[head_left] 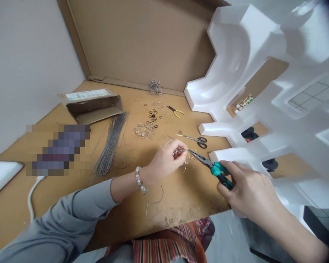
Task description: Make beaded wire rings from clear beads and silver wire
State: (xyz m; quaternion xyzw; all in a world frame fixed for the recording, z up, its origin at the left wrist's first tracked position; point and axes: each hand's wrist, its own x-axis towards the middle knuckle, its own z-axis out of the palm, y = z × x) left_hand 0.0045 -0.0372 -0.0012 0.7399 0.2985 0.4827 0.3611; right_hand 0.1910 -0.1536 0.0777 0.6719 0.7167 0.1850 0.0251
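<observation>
I have the left hand point(168, 155) pinching a wire point(176, 151), the right hand point(248, 186) clamped around teal-handled pliers point(207, 161) (tips beside that wire, on my screen).

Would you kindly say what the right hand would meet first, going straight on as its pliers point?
Likely the wire piece in the left hand, near the tips of the pliers; depth is uncertain.
</observation>
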